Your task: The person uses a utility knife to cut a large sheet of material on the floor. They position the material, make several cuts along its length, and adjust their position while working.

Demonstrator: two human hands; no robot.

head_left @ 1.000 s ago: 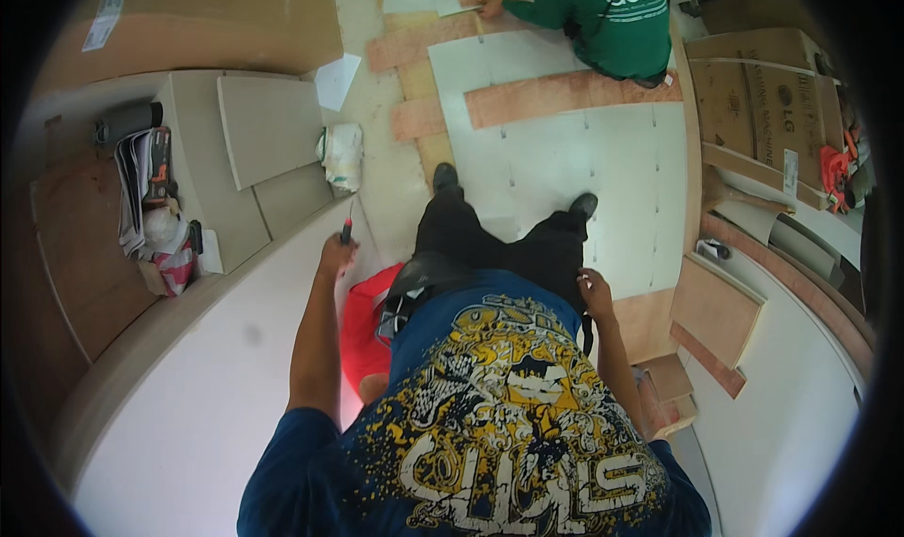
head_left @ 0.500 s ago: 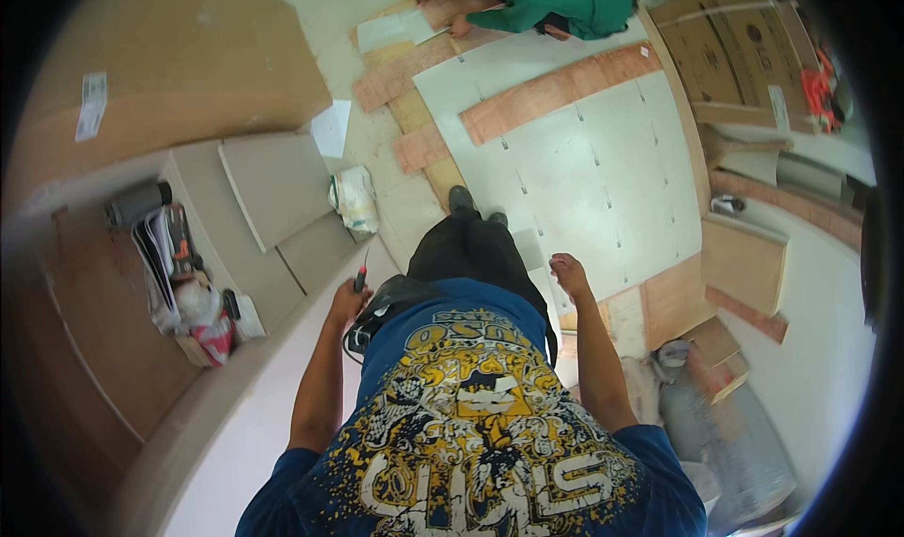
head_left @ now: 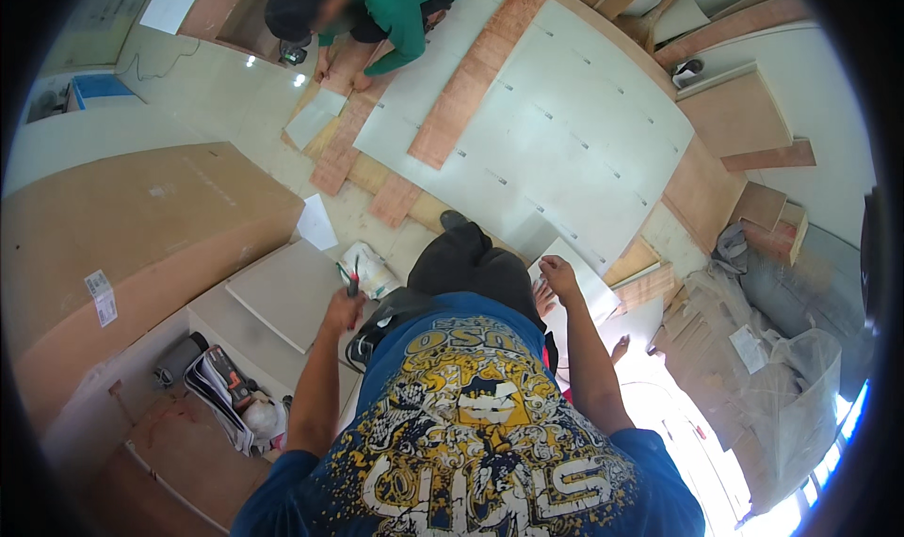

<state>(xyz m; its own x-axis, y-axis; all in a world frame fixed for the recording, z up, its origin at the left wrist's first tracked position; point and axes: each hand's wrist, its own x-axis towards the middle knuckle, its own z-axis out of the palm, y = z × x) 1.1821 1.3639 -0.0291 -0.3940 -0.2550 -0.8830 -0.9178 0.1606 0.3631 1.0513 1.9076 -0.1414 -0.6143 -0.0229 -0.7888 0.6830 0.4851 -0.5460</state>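
Observation:
My left hand (head_left: 341, 311) is closed around a screwdriver (head_left: 353, 285) with a red and black handle, held upright beside my hip. Below it on the floor lies a white plastic bag (head_left: 369, 272). My right hand (head_left: 557, 275) is raised in front of my other side, its fingers curled together; whether anything small is in them is hidden. Beneath that hand is a narrow white panel (head_left: 576, 262), and bare skin of another person, a foot or a hand, shows beside it. A large white board (head_left: 565, 123) with rows of small metal clips lies on the floor ahead.
At the far side a co-worker in green (head_left: 400, 15) bends over plywood strips. A plywood strip (head_left: 480, 76) rests on the board. A big cardboard box (head_left: 141, 217) stands at left, near grey panels (head_left: 282, 292) and a drill (head_left: 231, 375). Plastic sheeting (head_left: 782, 377) covers things at right.
My view has turned to the right, so the board and co-worker sit farther left and more of the right side shows. My left hand keeps hold of the screwdriver.

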